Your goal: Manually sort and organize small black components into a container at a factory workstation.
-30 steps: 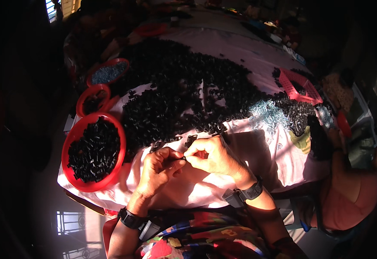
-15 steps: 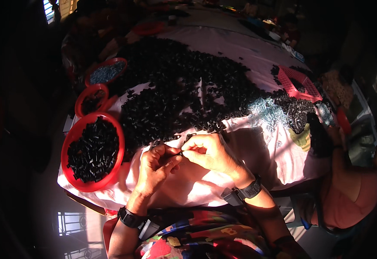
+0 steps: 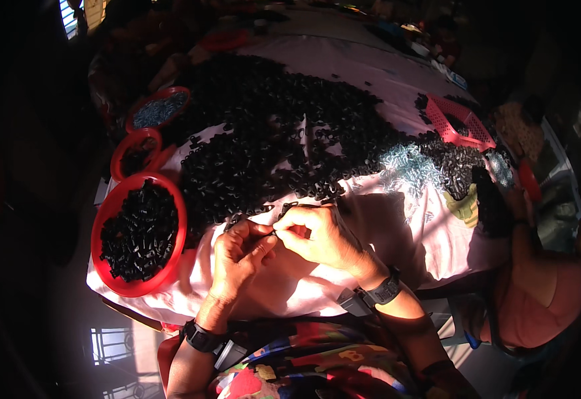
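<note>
My left hand (image 3: 238, 256) and my right hand (image 3: 320, 238) meet fingertip to fingertip over the near edge of the cloth. Both are closed in a pinch on one small black part (image 3: 272, 235), mostly covered by the fingers. Its exact kind is too small to make out. Just beyond my fingers spreads a wide heap of small black plastic pieces (image 3: 237, 159). To the left, a large red basin (image 3: 183, 233) is filled with similar black pieces.
Two smaller red bowls, one with black bits (image 3: 119, 174) and one with bluish pins (image 3: 161, 113), line the left. A pile of clear bluish pins (image 3: 407, 169) and a pink basket (image 3: 460, 123) lie right. Another person's arm (image 3: 537, 276) rests at the right edge.
The view has shifted slightly, so the table things sit a little further left. My hands stay pinched together, with only a slight movement of the right fingers.
</note>
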`<state>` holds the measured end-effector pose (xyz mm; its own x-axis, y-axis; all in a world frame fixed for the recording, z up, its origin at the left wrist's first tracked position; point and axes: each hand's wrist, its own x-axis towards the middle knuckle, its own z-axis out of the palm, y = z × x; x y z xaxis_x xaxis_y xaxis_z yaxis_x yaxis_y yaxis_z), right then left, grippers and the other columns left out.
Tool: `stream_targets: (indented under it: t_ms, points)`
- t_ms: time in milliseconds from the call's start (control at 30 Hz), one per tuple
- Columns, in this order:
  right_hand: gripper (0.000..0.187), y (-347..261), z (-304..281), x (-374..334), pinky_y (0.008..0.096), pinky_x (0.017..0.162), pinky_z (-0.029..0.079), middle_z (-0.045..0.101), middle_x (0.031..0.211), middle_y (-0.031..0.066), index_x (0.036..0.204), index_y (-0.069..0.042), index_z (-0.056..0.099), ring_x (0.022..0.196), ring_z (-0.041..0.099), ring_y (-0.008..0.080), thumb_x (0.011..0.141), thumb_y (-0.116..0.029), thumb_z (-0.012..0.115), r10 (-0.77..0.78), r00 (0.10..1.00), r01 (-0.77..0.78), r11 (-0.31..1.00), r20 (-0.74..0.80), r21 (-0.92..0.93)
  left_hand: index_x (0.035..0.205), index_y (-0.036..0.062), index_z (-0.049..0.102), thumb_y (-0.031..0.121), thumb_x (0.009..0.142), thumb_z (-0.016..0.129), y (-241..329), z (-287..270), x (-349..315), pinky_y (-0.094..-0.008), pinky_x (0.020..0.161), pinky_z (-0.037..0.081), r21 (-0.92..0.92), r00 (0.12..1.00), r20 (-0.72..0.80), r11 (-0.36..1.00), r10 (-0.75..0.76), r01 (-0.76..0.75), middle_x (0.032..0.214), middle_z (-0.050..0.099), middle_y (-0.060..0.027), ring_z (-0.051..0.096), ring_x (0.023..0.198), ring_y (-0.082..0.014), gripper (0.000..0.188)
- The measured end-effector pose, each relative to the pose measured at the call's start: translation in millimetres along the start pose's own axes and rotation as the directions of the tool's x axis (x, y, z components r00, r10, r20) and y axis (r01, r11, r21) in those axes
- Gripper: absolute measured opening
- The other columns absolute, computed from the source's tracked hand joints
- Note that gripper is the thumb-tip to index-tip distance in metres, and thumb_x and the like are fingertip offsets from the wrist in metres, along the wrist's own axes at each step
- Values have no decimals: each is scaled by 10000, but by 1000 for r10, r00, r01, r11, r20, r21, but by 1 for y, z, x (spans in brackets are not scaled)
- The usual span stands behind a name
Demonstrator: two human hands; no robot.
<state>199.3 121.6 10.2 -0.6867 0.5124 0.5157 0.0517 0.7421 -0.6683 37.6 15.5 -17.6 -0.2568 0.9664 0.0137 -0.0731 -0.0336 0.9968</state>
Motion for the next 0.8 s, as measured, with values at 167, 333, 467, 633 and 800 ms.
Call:
stream_targets:
  t_ms: [167, 333, 467, 633, 800]
  points:
    - [140, 3, 6, 2, 345, 691, 544, 726, 917, 118, 955, -14, 718, 761, 689, 254, 816, -20, 708, -82, 995, 80, 996, -56, -32, 1052, 2, 657, 98, 957, 689, 6, 5, -1, -238, 679, 529, -136, 1000, 2, 990, -26, 26, 815, 691, -41, 646, 717, -93, 139]
    - [261, 0, 4, -3, 382, 815, 554, 720, 995, 136, 1051, -4, 693, 907, 694, 306, 798, -54, 726, -36, 999, 37, 999, 36, -11, 1041, 25, 663, 134, 968, 682, 8, 4, -2, -255, 747, 546, -202, 984, -58, 967, -171, 156, 915, 707, -51, 670, 817, -118, 132]
    - [327, -4, 3, -1, 424, 902, 547, 713, 1026, 157, 1091, -22, 689, 1034, 667, 344, 769, -62, 733, -43, 997, 45, 999, 71, -29, 1044, 32, 668, 132, 965, 688, -1, -1, 0, -271, 771, 551, -283, 979, -19, 940, -205, 191, 938, 705, -48, 676, 842, -131, 129]
    - [349, -4, 7, -1, 433, 926, 538, 710, 1038, 150, 1085, -24, 692, 1059, 655, 342, 742, -54, 746, -21, 998, 23, 999, 61, -38, 1073, 24, 665, 138, 964, 689, -6, -5, 1, -293, 812, 556, -385, 977, 56, 898, -207, 212, 1005, 702, -53, 686, 891, -150, 160]
    - [390, 2, 12, -3, 402, 857, 555, 695, 1006, 136, 1120, -31, 692, 943, 679, 321, 735, -31, 747, -90, 994, 94, 994, 60, -59, 1109, 10, 656, 137, 970, 661, -4, -1, 0, -308, 846, 558, -393, 975, 49, 893, -218, 220, 1031, 701, -68, 693, 918, -172, 189]
